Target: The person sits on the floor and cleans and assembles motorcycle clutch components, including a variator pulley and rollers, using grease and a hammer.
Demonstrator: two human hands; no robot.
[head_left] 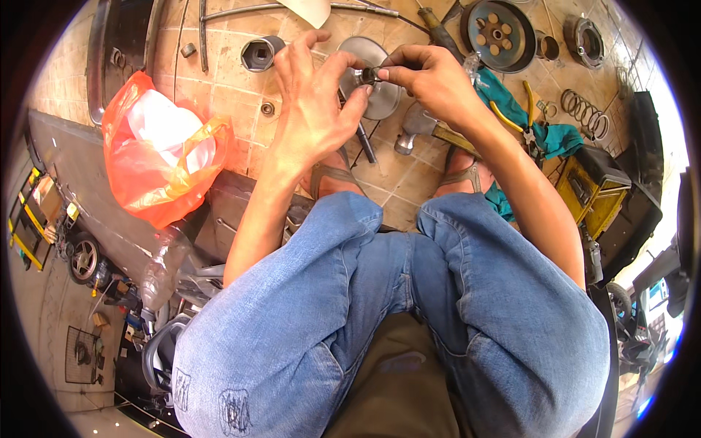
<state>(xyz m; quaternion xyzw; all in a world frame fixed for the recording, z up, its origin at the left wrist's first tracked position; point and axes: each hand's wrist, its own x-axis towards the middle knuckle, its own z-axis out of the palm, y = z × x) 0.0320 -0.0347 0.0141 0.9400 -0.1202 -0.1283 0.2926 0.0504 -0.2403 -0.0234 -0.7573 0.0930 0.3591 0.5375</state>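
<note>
Both my hands meet over a silver metal disc (380, 102) that lies on the tiles. Between them is a small dark ring-like metal part (370, 75). The thumb and forefinger of my left hand (312, 102) close around its left side, while the other fingers stretch away. From the other side, my right hand (432, 79) pinches it between thumb and curled forefinger. Whether the part is joined to the disc's hub cannot be made out. A hammer (418, 125) rests below my right wrist, and a dark rod (366, 142) lies below the disc.
Left of my hands are a large socket (261, 54), a nut (267, 109) and an orange plastic bag (164, 157). To the right lie a drum with round holes (499, 35), yellow-handled pliers (509, 119), teal cloth (502, 96), a coil spring (584, 114) and a yellow toolbox (595, 186).
</note>
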